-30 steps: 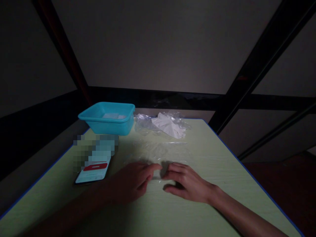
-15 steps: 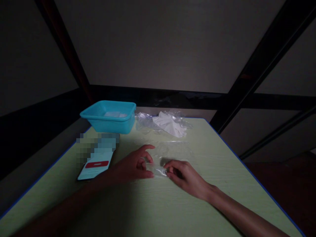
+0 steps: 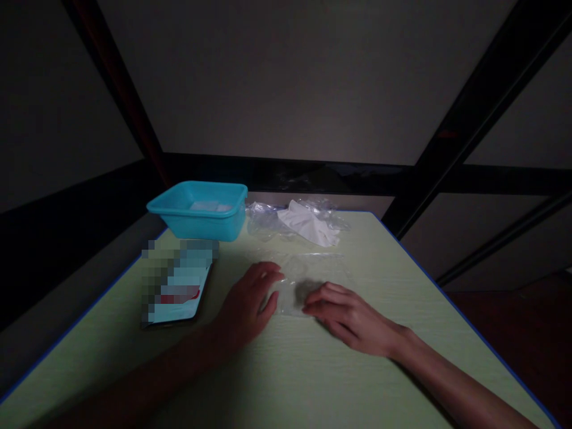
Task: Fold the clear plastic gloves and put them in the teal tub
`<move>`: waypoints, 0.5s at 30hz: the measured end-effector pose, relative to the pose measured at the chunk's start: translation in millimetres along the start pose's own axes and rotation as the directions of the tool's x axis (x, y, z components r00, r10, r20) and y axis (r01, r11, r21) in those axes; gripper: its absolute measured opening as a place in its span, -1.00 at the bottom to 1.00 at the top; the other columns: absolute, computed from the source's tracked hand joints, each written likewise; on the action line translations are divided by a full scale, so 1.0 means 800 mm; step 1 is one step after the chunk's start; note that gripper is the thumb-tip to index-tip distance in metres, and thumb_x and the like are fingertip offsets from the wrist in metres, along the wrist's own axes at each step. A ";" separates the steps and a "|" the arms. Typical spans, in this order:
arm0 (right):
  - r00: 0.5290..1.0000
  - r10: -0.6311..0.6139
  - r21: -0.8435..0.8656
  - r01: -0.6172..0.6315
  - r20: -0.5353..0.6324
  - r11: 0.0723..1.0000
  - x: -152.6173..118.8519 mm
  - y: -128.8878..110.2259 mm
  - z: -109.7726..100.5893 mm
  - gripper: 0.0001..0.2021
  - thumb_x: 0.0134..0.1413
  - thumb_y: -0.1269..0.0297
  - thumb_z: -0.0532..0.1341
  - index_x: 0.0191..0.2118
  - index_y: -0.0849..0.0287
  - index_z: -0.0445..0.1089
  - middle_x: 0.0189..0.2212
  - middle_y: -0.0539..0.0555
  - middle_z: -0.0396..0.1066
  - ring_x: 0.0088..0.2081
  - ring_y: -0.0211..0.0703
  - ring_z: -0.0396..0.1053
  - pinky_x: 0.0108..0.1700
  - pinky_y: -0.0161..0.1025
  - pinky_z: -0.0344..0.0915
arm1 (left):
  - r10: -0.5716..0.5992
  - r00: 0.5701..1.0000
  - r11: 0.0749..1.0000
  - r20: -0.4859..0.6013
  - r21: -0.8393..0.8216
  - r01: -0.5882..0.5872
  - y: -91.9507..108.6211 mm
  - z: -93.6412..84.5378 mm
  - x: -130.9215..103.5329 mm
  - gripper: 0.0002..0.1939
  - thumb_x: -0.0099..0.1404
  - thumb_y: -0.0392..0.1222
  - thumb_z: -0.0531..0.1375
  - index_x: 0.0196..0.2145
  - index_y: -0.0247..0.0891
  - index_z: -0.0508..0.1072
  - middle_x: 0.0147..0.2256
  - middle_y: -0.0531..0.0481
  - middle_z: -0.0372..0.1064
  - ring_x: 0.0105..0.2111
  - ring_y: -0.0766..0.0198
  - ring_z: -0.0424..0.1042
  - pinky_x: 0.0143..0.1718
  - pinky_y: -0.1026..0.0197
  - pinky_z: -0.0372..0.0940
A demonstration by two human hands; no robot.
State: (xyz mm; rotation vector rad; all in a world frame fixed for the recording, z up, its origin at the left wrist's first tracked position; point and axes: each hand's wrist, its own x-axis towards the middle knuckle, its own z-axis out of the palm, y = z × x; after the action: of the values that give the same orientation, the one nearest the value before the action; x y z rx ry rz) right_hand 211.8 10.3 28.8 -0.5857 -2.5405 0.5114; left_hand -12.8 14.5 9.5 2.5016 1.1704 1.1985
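Observation:
A clear plastic bag point(image 3: 292, 298) lies flat on the pale green table point(image 3: 277, 381), between my two hands. My left hand point(image 3: 250, 304) is at the bag's left side, thumb and fingers apart, with nothing between them. Over the bag's near right part rests my right hand point(image 3: 342, 313), its fingers spread loosely and bent downward, the tips touching the plastic. Farther back, a white pleated item point(image 3: 308, 223) lies on crumpled clear plastic point(image 3: 263, 223).
A blue basket point(image 3: 201, 225) with something white inside stands at the back left. Nearer, a phone point(image 3: 187, 289) with a lit, partly blurred screen lies left of my left hand. A wall with dark beams rises behind the table.
My left hand's thumb has moved up off the bag's near edge. My right hand has opened from a pinch and shifted slightly right. The bag's near edge lies flatter.

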 end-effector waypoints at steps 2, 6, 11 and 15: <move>0.995 -0.023 -0.028 0.026 0.098 0.999 -0.002 0.002 -0.005 -0.69 0.13 0.53 -0.02 -0.05 0.26 0.33 -0.18 0.18 0.36 -0.13 -0.13 0.26 -0.06 -0.13 0.24 | 0.074 0.987 0.997 0.142 0.016 -0.077 0.008 0.000 -0.006 -0.73 0.23 -0.40 -0.02 -0.14 -0.27 0.34 -0.08 -0.15 0.32 -0.07 0.17 0.32 -0.06 0.13 0.28; 0.985 0.038 -0.067 -0.027 0.169 0.997 -0.004 0.004 -0.006 -0.68 0.13 0.54 -0.02 -0.06 0.25 0.37 -0.21 0.16 0.34 -0.15 -0.15 0.25 -0.07 -0.16 0.24 | 0.117 0.908 0.987 0.402 0.054 -0.151 0.015 0.001 -0.016 -0.53 0.24 -0.36 0.00 0.13 -0.34 0.14 0.18 -0.23 0.06 0.18 0.10 0.05 0.13 0.01 0.09; 0.981 0.035 -0.099 -0.016 0.193 0.995 -0.004 0.006 -0.007 -0.68 0.14 0.53 -0.02 -0.08 0.26 0.40 -0.24 0.17 0.35 -0.18 -0.13 0.25 -0.12 -0.15 0.24 | 0.128 0.819 0.972 0.559 0.092 -0.214 0.012 0.001 -0.019 -0.38 0.24 -0.28 0.05 0.22 -0.39 -0.06 0.24 -0.26 -0.11 0.24 0.09 -0.14 0.20 -0.03 -0.07; 0.987 -0.010 -0.080 0.024 0.161 0.997 -0.006 0.008 -0.011 -0.69 0.11 0.53 -0.01 -0.14 0.28 0.44 -0.27 0.17 0.36 -0.23 -0.13 0.26 -0.16 -0.15 0.24 | 0.118 0.801 0.973 0.587 0.093 -0.212 0.011 -0.001 -0.017 -0.38 0.25 -0.24 0.07 0.22 -0.39 -0.04 0.25 -0.25 -0.13 0.24 0.08 -0.16 0.21 -0.03 -0.10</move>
State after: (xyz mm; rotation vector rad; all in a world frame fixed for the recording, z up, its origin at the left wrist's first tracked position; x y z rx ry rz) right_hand 222.5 15.5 31.4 -0.5723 -2.7274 0.4672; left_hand -13.3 -1.5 5.3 2.8211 0.9125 0.2983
